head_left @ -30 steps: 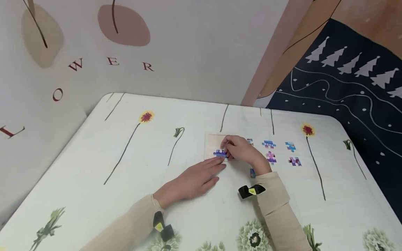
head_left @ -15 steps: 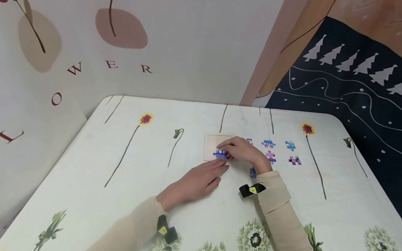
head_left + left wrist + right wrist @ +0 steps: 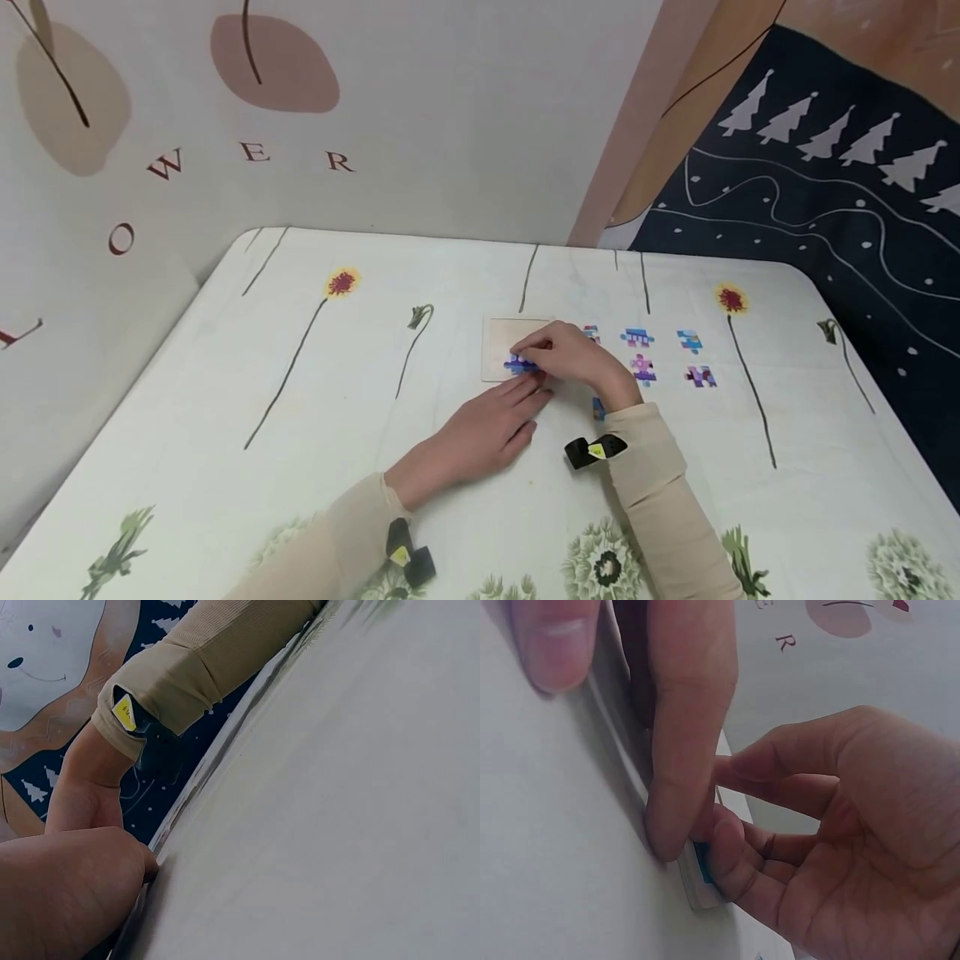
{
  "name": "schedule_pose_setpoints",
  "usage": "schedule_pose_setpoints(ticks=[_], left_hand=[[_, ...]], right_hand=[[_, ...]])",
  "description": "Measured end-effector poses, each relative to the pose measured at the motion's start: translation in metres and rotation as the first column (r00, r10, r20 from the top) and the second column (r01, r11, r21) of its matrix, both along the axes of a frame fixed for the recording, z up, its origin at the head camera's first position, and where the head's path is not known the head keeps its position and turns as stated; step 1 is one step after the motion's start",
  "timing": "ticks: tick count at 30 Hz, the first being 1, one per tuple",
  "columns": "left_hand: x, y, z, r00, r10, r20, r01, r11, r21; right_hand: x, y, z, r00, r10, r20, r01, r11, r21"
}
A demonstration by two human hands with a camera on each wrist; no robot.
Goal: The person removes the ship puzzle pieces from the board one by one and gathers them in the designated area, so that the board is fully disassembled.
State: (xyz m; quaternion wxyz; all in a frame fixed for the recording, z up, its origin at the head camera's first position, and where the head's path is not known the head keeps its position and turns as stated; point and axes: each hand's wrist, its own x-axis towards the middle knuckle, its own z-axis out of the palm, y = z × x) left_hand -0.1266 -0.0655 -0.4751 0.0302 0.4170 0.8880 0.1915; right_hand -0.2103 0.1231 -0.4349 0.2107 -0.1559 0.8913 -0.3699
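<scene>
A shallow, pale wooden puzzle tray [image 3: 502,333] lies on the table, with blue-purple jigsaw puzzle pieces [image 3: 517,365] along its near side. My right hand [image 3: 581,358] reaches over the tray from the right, its curled thumb and fingers pinching at the puzzle pieces. Part of the pieces is hidden under it. Stretched flat, my left hand [image 3: 480,433] has its fingertips against the tray's near edge. In the right wrist view, left-hand fingers [image 3: 690,750] touch the tray rim [image 3: 705,901], while the right hand [image 3: 855,832] bends around a sliver of blue piece.
Several loose puzzle pieces [image 3: 642,367] lie in rows right of the tray, and one blue piece [image 3: 597,408] is partly behind the right wrist. The flower-print tablecloth [image 3: 360,375] covers the table up to a pale wall [image 3: 450,125]. A dark tree-print cloth [image 3: 810,192] hangs at the right.
My right index finger has shifted left and down onto the pieces in the tray. My left hand has slid slightly right along the tray's near edge. The head view has shifted slightly.
</scene>
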Motion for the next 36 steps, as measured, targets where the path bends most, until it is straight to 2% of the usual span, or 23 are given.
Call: schedule_pose_setpoints(ticks=[7, 20, 28, 36], left_hand=[[-0.0011, -0.0003, -0.0024, 1.0, 0.006, -0.022, -0.006, 1.0, 0.008], [-0.0027, -0.0004, -0.0027, 1.0, -0.002, -0.006, 0.003, 1.0, 0.017], [-0.0036, 0.0001, -0.0026, 1.0, -0.008, -0.021, 0.008, 1.0, 0.025], [-0.0031, -0.0005, -0.0027, 1.0, -0.002, -0.003, 0.002, 1.0, 0.005]], right_hand=[[0.0001, -0.0016, 0.0007, 1.0, -0.009, 0.011, 0.009, 1.0, -0.025], [-0.0008, -0.0038, 0.0, 1.0, 0.022, 0.001, -0.022, 0.998, -0.061], [-0.0008, -0.0055, 0.0009, 1.0, 0.018, -0.01, -0.018, 0.998, -0.056], [-0.0021, -0.0018, -0.0016, 0.998, 0.055, -0.028, -0.058, 0.994, -0.091]])
